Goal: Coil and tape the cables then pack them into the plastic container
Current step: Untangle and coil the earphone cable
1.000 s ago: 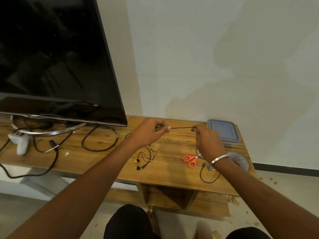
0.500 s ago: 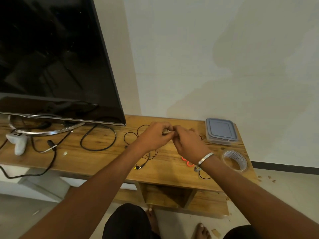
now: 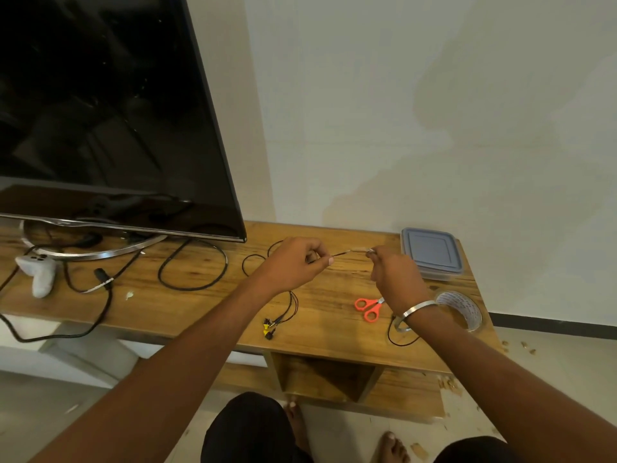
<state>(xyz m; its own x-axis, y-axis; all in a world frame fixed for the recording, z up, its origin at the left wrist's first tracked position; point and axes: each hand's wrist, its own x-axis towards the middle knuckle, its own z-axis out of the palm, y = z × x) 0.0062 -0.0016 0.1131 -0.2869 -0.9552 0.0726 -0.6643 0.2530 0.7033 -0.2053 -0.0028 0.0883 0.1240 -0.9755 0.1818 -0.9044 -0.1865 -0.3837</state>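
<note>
My left hand pinches a thin black cable above the wooden TV stand. The cable's plug ends, black with yellow, lie below that hand. My right hand pinches the same cable's other stretch, with a short pale piece between the two hands that looks like tape. A lidded plastic container sits at the stand's back right. A clear tape roll lies in front of it. Orange-handled scissors lie beside my right wrist. Another loop of cable shows under that wrist.
A large dark TV on a chrome stand fills the left. A thicker black cable loops beside it and a white game controller lies far left. My knees and bare feet are below the stand.
My hands drew together half a second ago and have now moved apart again, leaving a short stretch of cable between them. The view has tilted slightly.
</note>
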